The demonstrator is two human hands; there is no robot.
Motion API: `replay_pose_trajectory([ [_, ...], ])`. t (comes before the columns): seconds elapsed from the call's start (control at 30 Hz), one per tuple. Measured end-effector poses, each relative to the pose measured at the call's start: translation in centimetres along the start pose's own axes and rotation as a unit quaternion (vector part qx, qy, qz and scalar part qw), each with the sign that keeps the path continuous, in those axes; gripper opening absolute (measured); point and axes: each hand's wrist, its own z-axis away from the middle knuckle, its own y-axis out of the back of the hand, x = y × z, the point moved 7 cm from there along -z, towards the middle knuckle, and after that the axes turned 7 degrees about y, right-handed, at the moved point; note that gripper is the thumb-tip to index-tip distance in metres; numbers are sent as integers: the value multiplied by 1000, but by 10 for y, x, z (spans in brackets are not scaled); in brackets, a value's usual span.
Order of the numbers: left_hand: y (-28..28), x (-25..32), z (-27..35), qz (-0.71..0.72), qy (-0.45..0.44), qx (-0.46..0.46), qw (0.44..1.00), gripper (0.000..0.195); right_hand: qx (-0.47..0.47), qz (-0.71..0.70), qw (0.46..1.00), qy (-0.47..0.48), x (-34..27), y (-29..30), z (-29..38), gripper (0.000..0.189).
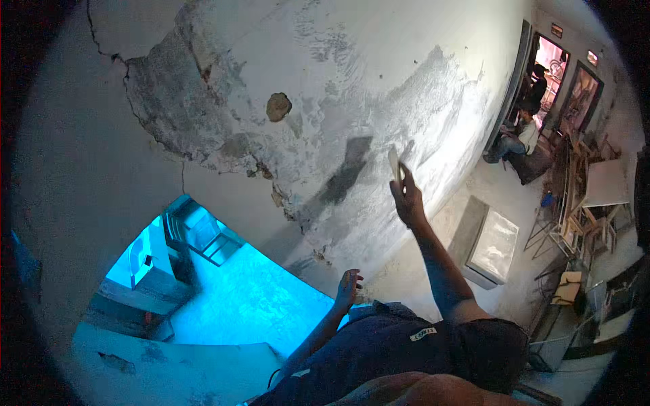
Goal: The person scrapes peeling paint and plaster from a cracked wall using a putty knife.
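My right hand [406, 195] is raised to the wall on an outstretched arm, gripping a thin, flat, pale tool [393, 161] that looks like a scraper; whether its edge touches the wall cannot be told. Before me the plastered wall [325, 122] shows rough grey patches, with a round brown hole [279, 107], broken plaster [261, 170] and a long crack [133, 106]. The arm and tool cast dark shadows there. Low by my waist, my left hand [348, 289] holds nothing visible, its fingers loosely bent and apart.
A box-shaped object with a shiny top [495, 246] stands on the floor at the right. Beyond are piled wooden frames and furniture [574, 228]. One person sits by a doorway [528, 134], another figure behind. A blue-lit room with a cabinet [142, 289] lies lower left.
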Motion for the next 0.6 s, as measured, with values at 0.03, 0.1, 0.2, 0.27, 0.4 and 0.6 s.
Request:
replay_pose_trajectory([
  [0.03, -3, 5, 2, -1, -1, -5, 1000, 49, 43, 10, 996, 81, -16, 8, -11, 57],
  [0.1, -14, 14, 7, -6, 11, -53, 999, 48, 42, 1, 993, 108, -55, 15, -25, 59],
  [0.2, -20, 29, 16, -47, -18, -85, 995, 44, 64, -26, 983, 171, -84, 11, -40, 63],
  [0.27, -18, 36, 26, -56, -34, -111, 992, 41, 59, -39, 982, 176, -92, 4, -39, 63],
  [0.4, 12, 16, 26, -18, -11, -77, 997, 35, 109, 2, 961, 253, -110, -2, -29, 56],
  [0.6, 32, 43, 18, 18, -41, -10, 999, 35, 12, -152, 986, 69, -61, -27, -9, 53],
])
